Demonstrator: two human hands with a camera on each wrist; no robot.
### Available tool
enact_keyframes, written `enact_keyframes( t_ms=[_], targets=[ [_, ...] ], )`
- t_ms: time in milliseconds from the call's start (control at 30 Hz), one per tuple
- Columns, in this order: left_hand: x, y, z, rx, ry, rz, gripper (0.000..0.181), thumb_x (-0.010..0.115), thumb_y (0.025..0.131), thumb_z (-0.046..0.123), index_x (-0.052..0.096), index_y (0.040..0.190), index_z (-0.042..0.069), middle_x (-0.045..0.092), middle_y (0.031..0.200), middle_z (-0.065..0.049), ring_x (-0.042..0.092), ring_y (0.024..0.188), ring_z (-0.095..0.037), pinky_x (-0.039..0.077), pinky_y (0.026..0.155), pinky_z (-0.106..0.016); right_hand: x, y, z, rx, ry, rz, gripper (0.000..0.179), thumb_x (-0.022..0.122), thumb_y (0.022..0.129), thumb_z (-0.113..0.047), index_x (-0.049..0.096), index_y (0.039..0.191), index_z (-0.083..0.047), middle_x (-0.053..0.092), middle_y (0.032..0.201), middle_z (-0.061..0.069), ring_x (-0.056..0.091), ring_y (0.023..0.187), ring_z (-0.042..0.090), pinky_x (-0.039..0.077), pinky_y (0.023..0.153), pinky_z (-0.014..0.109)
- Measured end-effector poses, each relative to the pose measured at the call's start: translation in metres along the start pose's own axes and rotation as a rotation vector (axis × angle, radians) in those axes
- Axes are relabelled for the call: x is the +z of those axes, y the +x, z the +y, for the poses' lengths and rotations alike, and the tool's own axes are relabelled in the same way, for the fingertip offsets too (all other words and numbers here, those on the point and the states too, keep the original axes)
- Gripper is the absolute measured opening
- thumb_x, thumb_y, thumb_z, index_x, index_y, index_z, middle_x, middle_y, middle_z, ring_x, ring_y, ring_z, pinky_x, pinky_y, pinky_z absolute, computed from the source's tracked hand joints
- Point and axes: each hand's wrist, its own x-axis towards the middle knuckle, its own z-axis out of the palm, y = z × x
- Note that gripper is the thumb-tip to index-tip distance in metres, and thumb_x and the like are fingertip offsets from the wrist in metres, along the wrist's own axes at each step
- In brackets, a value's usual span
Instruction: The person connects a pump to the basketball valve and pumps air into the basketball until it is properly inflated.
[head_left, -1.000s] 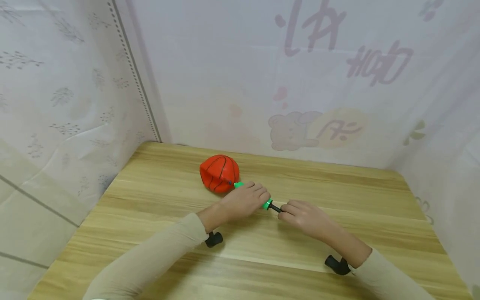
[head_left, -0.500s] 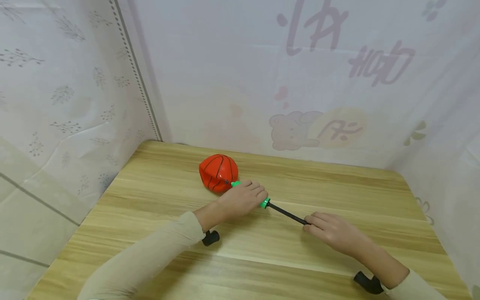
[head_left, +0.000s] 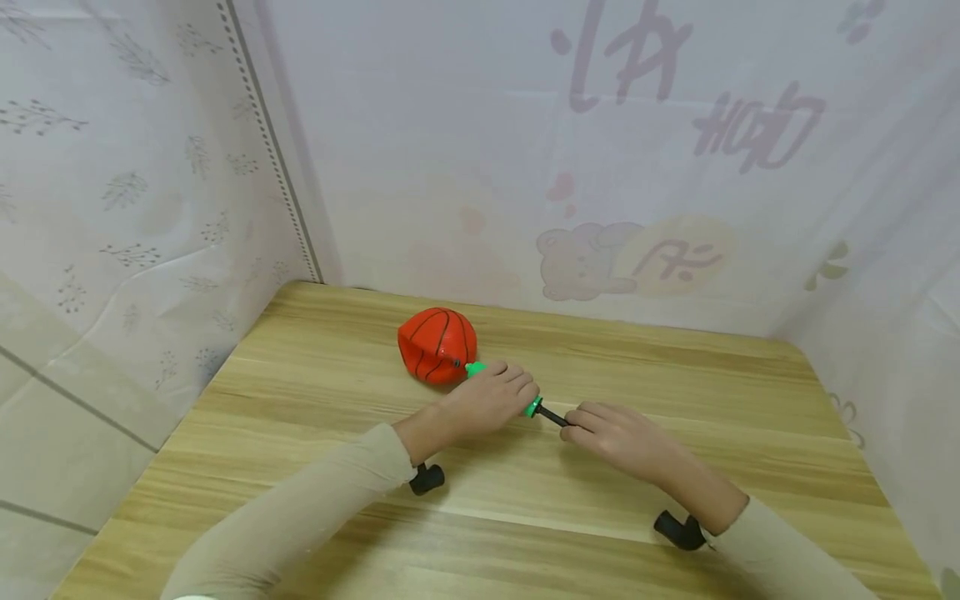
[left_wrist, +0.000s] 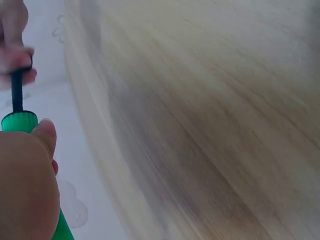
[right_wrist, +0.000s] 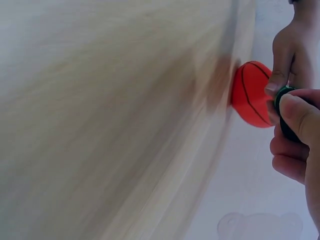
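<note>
The weak point looks to be where the hand pump meets the toy basketball: if the two hands push out of line with the barrel, the green tip could wobble at the small dark fitting and leak air or pop loose. Whether it is fully seated there is too small to tell. Neither hand appears to steady the ball, so a hard thrust might also skid or roll it toward the far edge of the surface, which lies just behind it. Pulling the black rod sideways could bend it or drag the barrel back from the ball. The left hand is wrapped around the green barrel, covering most of it; the right hand grips the black handle at the rod's outer end, with a short length of rod bare between the hands. The pump slants from the ball toward the near right corner. The ball sits near the far edge, closer to the far left corner than the far right one. It is bright orange-red with black seam lines, glossy and underfilled, rounded at the back but caved in along its left side, where a deep crease runs to the fitting.
</note>
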Motion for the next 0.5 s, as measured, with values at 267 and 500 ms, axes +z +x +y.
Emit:
enact_keyframes(
  t_ms=[267,500],
  targets=[
    [-0.004,0.000,0.002,-0.014,-0.045,-0.029,0.014,0.051,0.107,0.023,0.054,0.118,0.014,0.057,0.112,0.004,0.050,0.104,-0.014,0.040,0.089,-0.027,0.014,0.016,0.006,-0.004,-0.005,0.014,0.025,0.044,0.107,-0.006,0.067,0.098,-0.007,0.066,0.094,0.001,0.060,0.080,0.011,0.051,0.070,0.019],
    [-0.006,-0.002,-0.001,-0.026,-0.054,-0.046,0.018,0.049,0.108,0.024,0.054,0.122,0.015,0.058,0.117,0.003,0.052,0.110,-0.015,0.041,0.093,-0.028,0.004,-0.001,0.004,-0.003,0.047,0.068,0.046,0.024,0.113,-0.015,0.067,0.098,-0.009,0.067,0.095,0.000,0.062,0.082,0.013,0.053,0.072,0.022]
  ],
)
